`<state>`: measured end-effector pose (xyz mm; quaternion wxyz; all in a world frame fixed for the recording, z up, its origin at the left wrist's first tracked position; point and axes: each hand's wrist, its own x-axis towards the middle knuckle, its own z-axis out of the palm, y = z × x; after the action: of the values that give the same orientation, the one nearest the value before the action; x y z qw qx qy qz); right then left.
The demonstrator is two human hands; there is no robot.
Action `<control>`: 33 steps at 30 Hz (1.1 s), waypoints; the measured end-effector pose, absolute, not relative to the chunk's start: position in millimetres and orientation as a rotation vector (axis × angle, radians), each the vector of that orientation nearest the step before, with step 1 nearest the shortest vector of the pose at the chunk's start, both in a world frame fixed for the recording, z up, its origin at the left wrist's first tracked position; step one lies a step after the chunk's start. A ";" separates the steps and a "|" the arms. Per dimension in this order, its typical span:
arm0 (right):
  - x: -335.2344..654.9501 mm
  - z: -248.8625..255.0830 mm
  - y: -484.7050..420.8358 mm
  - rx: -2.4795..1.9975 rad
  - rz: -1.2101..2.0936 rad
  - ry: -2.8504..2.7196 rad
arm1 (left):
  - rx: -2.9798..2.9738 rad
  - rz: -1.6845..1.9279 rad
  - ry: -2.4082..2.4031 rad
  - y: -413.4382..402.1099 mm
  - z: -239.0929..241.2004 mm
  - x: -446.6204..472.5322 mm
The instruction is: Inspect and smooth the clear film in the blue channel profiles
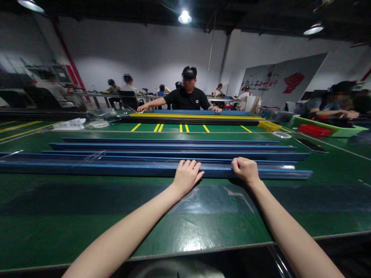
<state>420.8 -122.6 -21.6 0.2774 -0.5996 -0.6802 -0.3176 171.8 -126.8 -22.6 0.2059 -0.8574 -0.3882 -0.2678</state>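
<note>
Several long blue rails lie side by side across the green table (pixel 87 216). The nearest blue rail (pixel 87 169) runs from the left edge to the right. My left hand (pixel 187 175) rests on its near edge with fingers curled over the top. A short way to the right, my right hand (pixel 245 170) is closed in a fist-like grip on the same rail. A clear plastic film (pixel 208 200) lies flat on the table just in front of both hands.
Across the table a person in a black shirt (pixel 188 99) has both hands on a stack of yellow and blue rails (pixel 191 115). A yellow tray (pixel 269 126), a red tray (pixel 314 130) and plastic bags (pixel 72 123) sit further off. Other people sit at distant tables.
</note>
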 end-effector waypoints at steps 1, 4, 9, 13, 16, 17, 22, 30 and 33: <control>426.1 -21.7 -123.4 -1.615 -0.860 -1.813 | -2.378 -0.747 -1.091 -126.9 -22.4 172.1; 439.2 -22.1 -126.4 -1.655 -0.878 -1.761 | -2.350 -0.745 -1.125 -127.1 -22.3 173.3; 444.1 -22.1 -130.4 -1.752 -0.842 -1.716 | -2.349 -0.744 -1.123 -126.6 -24.0 174.2; 439.1 -19.9 -132.0 -1.840 -0.774 -1.696 | -2.354 -0.743 -1.114 -125.8 -25.4 174.1; 436.5 -18.3 -132.9 -1.896 -0.732 -1.704 | -2.358 -0.734 -1.115 -125.4 -25.7 174.1; 436.1 -18.0 -133.2 -1.907 -0.724 -1.711 | -2.359 -0.733 -1.115 -125.2 -25.7 174.1; 436.1 -16.4 -134.8 -1.937 -0.721 -1.733 | -2.361 -0.734 -1.115 -125.0 -25.3 173.6; 406.3 -14.0 -135.0 -1.774 -0.803 -1.810 | -2.368 -0.741 -1.114 -125.7 -25.7 173.9; 389.0 -15.5 -134.5 -1.684 -0.794 -1.851 | -2.371 -0.738 -1.120 -125.7 -25.6 174.1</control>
<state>389.0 -134.5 -15.5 0.2553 -0.6201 -0.6818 -0.2923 174.1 -125.7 -25.6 0.2075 -0.8514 -0.4022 -0.2650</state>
